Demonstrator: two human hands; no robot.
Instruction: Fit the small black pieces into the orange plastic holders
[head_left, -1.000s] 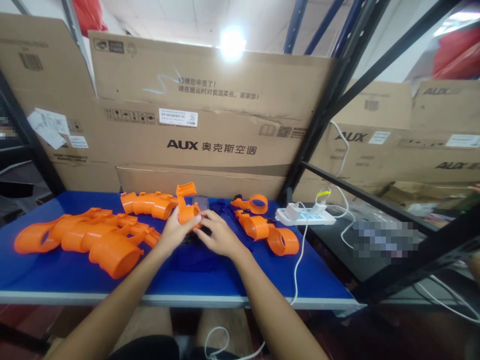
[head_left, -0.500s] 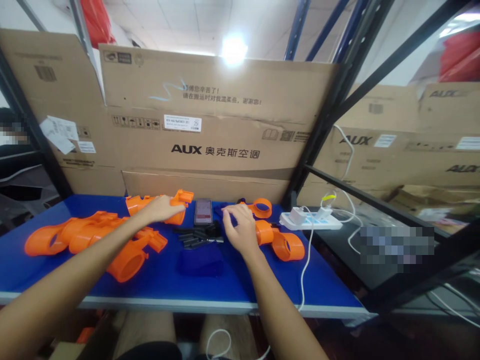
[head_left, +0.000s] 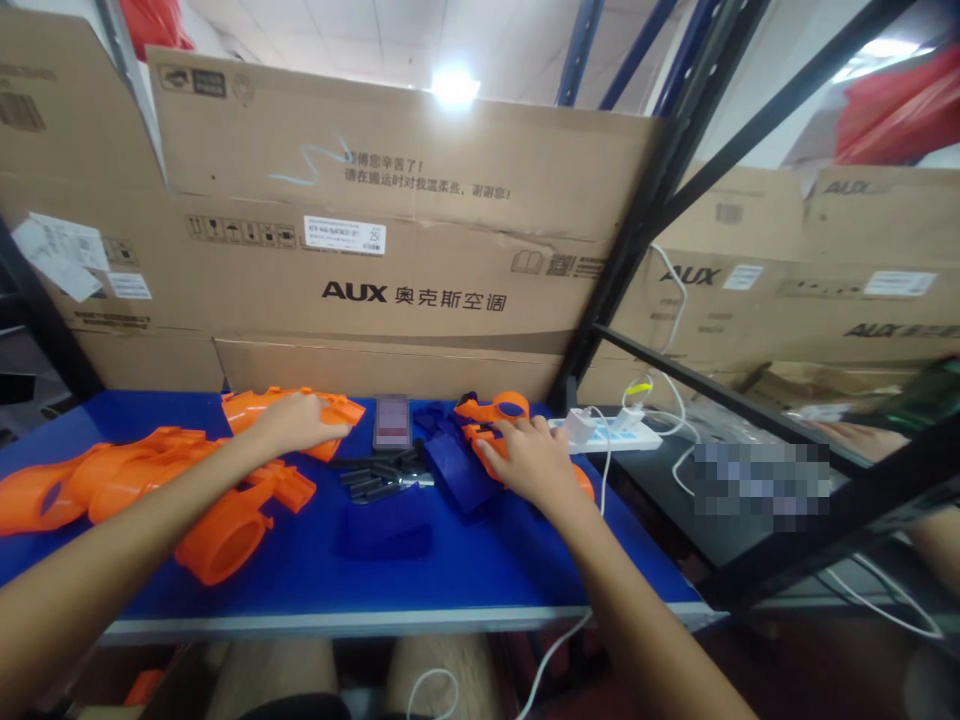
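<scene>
My left hand (head_left: pixel 296 422) is closed over an orange plastic part (head_left: pixel 251 408) with tube-like sections at the back left of the blue table. Its fingertips are partly hidden behind the hand. At the right, my right hand (head_left: pixel 536 455) lies over a group of orange ring-shaped parts, its fingers apart and touching them. One orange ring piece (head_left: pixel 511 403) shows just beyond its fingers. Beside that hand is a dark blue fabric piece (head_left: pixel 459 470). Several black strips (head_left: pixel 382 478) lie in a pile between my hands. Nearer to me is another folded blue fabric piece (head_left: pixel 386 525).
More orange tubular parts (head_left: pixel 142 488) are heaped at the left. A phone (head_left: pixel 391 422) lies at the back middle. The white power strip (head_left: pixel 619 436) with plugs and cables sits at the right edge, by a black rack post (head_left: pixel 622 235). Cardboard (head_left: pixel 420 240) walls the back.
My right hand has moved right, from the blue fabric to the orange rings, uncovering the fabric. The orange part under my left hand has tipped lower. The view has shifted slightly right.
</scene>
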